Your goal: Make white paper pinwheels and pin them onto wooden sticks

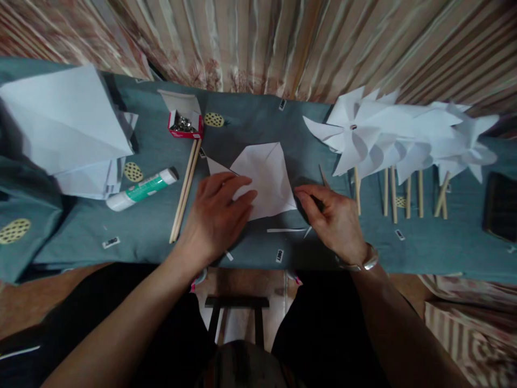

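Observation:
A creased white sheet of paper [269, 183] lies on the cloth in front of me, with its flaps partly raised. My left hand [220, 213] rests over its left side, fingers apart and bent. At the right edge of the sheet, my right hand [333, 218] has thumb and forefinger pinched together on the paper; their tips hide the exact grip. A thin pointed piece [323, 175] sticks out behind the right hand, mostly covered by it. Below the sheet lies a narrow paper strip [286, 230].
Left are stacked paper sheets [68, 124], a glue stick [141, 189], two wooden sticks [186, 188] and an open red box [186, 125] of small metal pieces. Several paper pinwheels [363, 132] on sticks lie right, beside a dark object [501, 205]. A curtain [258, 48] hangs behind.

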